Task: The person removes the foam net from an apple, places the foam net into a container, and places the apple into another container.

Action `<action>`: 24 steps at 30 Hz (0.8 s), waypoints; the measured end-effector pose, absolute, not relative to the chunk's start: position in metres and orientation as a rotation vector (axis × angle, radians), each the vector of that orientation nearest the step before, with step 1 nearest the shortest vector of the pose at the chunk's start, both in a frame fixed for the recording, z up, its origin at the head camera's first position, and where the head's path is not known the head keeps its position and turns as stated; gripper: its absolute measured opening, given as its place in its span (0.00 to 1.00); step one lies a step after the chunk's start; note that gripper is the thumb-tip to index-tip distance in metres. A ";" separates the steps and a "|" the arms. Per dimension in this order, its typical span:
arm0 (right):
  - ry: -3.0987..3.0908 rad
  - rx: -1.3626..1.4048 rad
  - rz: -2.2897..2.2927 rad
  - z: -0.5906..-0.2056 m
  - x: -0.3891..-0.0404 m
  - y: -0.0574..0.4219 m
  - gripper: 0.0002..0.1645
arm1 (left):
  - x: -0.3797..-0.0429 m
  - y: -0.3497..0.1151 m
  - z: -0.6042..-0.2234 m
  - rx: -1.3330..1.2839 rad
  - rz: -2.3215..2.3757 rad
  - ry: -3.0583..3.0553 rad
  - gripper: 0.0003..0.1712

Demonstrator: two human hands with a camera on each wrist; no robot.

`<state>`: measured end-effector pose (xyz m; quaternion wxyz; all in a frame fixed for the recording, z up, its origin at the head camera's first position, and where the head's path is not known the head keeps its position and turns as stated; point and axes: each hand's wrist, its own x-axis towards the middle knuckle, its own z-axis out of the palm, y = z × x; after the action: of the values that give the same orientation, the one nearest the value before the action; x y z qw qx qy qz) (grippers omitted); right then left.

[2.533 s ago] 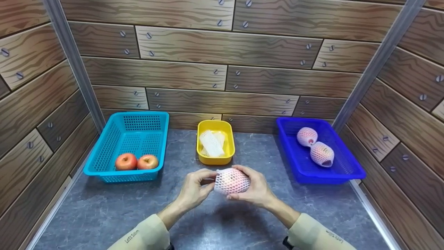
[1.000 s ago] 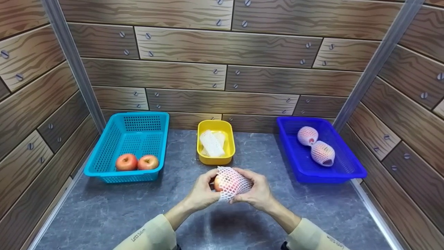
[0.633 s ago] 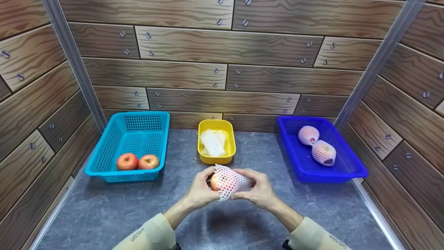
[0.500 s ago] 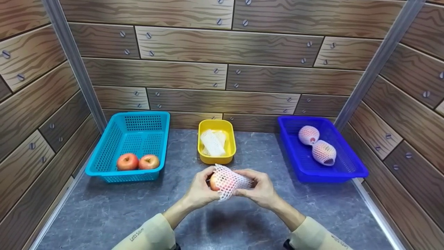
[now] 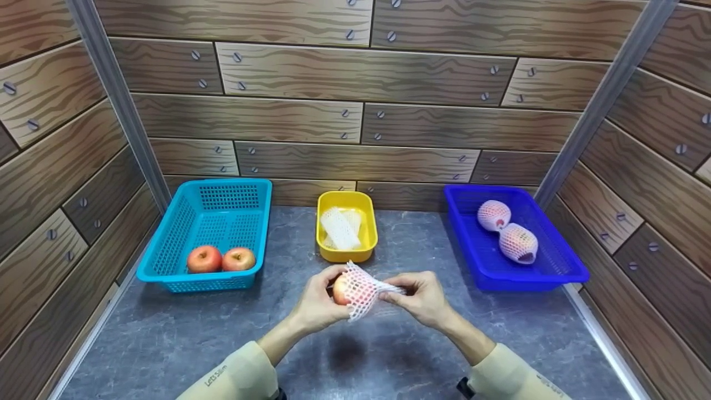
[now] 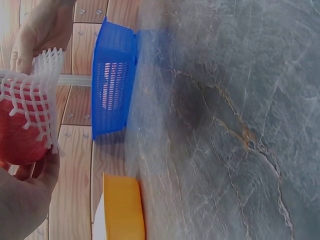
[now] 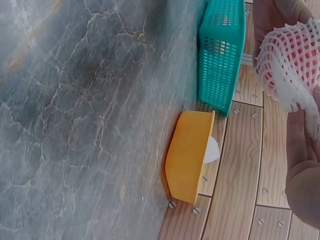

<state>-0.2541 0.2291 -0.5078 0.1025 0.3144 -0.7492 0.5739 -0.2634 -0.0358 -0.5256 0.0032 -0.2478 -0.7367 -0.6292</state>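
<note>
Across the top and both sides of the frame stand walls [image 5: 355,78] with a picture of wood boards and screws. Below them is a gray table [image 5: 133,344] with pale streaks. At the middle left is a teal basket [image 5: 222,222] full of little holes, and at the middle right is a blue basket [image 5: 472,253]. A small yellow tub [image 5: 345,256] sits between them. Maybe they are spread out like this so bare fruit, nets and wrapped fruit each get their own spot.

Near the bottom center, two hands work over the table. The left hand [image 5: 319,304] has its grip curled around a red apple [image 5: 340,289], likely to keep it steady. The right hand [image 5: 426,300] has a narrow grip, pinching the bunched tail of a white foam net [image 5: 364,289]. That net covers the right part of the apple and leaves the left part bare. The apple is up off the table, with a dark shadow [image 5: 347,355] below.

Two bare apples [image 5: 204,259] sit side by side at the front of the teal basket. Two wrapped fruits [image 5: 519,243], probably apples, lie in the blue one. Flat spare nets [image 5: 340,229] lie crossed in the tub.

Tiny writing [image 5: 216,375] on the left sleeve [image 5: 239,369] looks like "Lets Slim"; on the right sleeve [image 5: 508,375] it is too blurry to read.
</note>
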 end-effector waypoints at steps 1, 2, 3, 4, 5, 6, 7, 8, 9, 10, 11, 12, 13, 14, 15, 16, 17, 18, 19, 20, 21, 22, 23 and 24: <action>-2.216 0.923 1.676 -0.507 -0.254 0.229 0.07 | -0.264 -0.037 -0.526 -0.768 -1.977 -2.310 0.40; -2.219 0.917 1.660 -0.507 -0.254 0.230 0.07 | -0.264 -0.038 -0.526 -0.759 -1.988 -2.305 0.40; -2.222 0.908 1.642 -0.507 -0.254 0.230 0.07 | -0.265 -0.039 -0.526 -0.750 -2.000 -2.303 0.41; -2.221 0.898 1.620 -0.507 -0.253 0.231 0.07 | -0.265 -0.040 -0.526 -0.742 -2.008 -2.301 0.42; -2.218 0.887 1.592 -0.507 -0.253 0.231 0.07 | -0.266 -0.041 -0.526 -0.734 -2.022 -2.295 0.42; -2.210 0.877 1.565 -0.507 -0.254 0.232 0.07 | -0.266 -0.042 -0.526 -0.725 -2.033 -2.290 0.42; -2.195 0.868 1.536 -0.507 -0.254 0.233 0.08 | -0.267 -0.044 -0.527 -0.718 -2.036 -2.289 0.43; -2.178 0.861 1.505 -0.507 -0.254 0.233 0.08 | -0.267 -0.046 -0.527 -0.707 -2.035 -2.292 0.43; -2.158 0.854 1.478 -0.507 -0.255 0.234 0.09 | -0.267 -0.047 -0.527 -0.694 -2.023 -2.301 0.42; -2.137 0.849 1.452 -0.507 -0.256 0.235 0.10 | -0.267 -0.049 -0.527 -0.681 -2.009 -2.310 0.42; -2.116 0.842 1.432 -0.507 -0.257 0.236 0.10 | -0.268 -0.050 -0.527 -0.667 -1.995 -2.318 0.42; -2.095 0.842 1.417 -0.507 -0.257 0.236 0.11 | -0.268 -0.052 -0.527 -0.652 -1.968 -2.332 0.42; -2.077 0.839 1.403 -0.506 -0.258 0.237 0.12 | -0.268 -0.053 -0.528 -0.635 -1.947 -2.345 0.41; -2.061 0.836 1.387 -0.506 -0.259 0.238 0.12 | -0.268 -0.055 -0.529 -0.618 -1.926 -2.354 0.41; -2.046 0.833 1.375 -0.506 -0.260 0.238 0.13 | -0.268 -0.056 -0.529 -0.603 -1.905 -2.362 0.42; -2.033 0.828 1.356 -0.506 -0.261 0.239 0.13 | -0.268 -0.057 -0.530 -0.587 -1.887 -2.369 0.42; -2.021 0.823 1.335 -0.505 -0.262 0.240 0.14 | -0.268 -0.059 -0.530 -0.572 -1.879 -2.372 0.42; -2.011 0.817 1.312 -0.505 -0.263 0.240 0.14 | -0.268 -0.060 -0.531 -0.559 -1.867 -2.376 0.42; -2.003 0.805 1.288 -0.505 -0.265 0.241 0.14 | -0.268 -0.062 -0.531 -0.545 -1.863 -2.379 0.42; -1.996 0.794 1.263 -0.504 -0.266 0.242 0.15 | -0.269 -0.063 -0.532 -0.532 -1.854 -2.382 0.42; -1.991 0.778 1.234 -0.504 -0.268 0.242 0.15 | -0.269 -0.065 -0.532 -0.520 -1.852 -2.383 0.42; -1.990 0.762 1.204 -0.503 -0.270 0.243 0.15 | -0.269 -0.066 -0.533 -0.506 -1.852 -2.384 0.42; -1.990 0.744 1.178 -0.503 -0.272 0.244 0.15 | -0.270 -0.068 -0.533 -0.495 -1.853 -2.384 0.42; -1.990 0.727 1.154 -0.502 -0.274 0.245 0.15 | -0.270 -0.069 -0.533 -0.484 -1.849 -2.386 0.42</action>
<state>-0.2738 0.2449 -0.5019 0.3565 0.2815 -0.7706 0.4470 -0.2700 -0.0694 -0.5333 0.0424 -0.1582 -0.7798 -0.6042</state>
